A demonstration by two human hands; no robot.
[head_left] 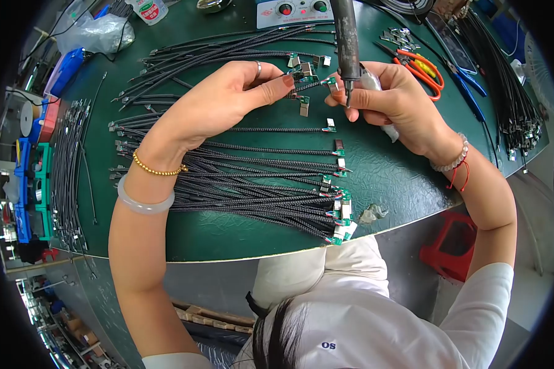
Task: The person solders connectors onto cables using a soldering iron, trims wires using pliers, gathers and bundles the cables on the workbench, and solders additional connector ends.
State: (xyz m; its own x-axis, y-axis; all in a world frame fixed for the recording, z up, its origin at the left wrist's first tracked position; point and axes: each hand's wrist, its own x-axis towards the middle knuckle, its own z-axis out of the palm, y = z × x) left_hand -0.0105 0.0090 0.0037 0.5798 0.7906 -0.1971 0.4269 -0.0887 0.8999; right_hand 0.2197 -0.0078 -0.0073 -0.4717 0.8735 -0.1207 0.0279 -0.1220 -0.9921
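Along the left edge of the tabletop [400, 184], a bundle of thin black cables [71, 178] lies lengthwise. At the far-left corner rests a clear plastic bag [101, 32]. Across the middle, braided cables [264, 166] lie in loose rows, their green boards and metal plugs directed toward the right edge. Your left hand [234, 98] is above these rows, its thumb and fingers pinched on a braided cable [311, 85] near its board end. A soldering station [298, 13] stands at the far edge. The soldering iron [348, 40] points downward between your two hands, which are apart but near each other. A crumpled clear scrap [373, 213] lies by the near edge. Your right hand [400, 95] is closed on a whitish wrapped piece [370, 83]; its fingertips are at the cable's plug, but contact with the iron cannot be confirmed. Toward the far-right corner lie orange-handled pliers [436, 77] and blue-handled cutters [468, 92]. A thick bundle of plug-ended cables [508, 98] follows the right edge.
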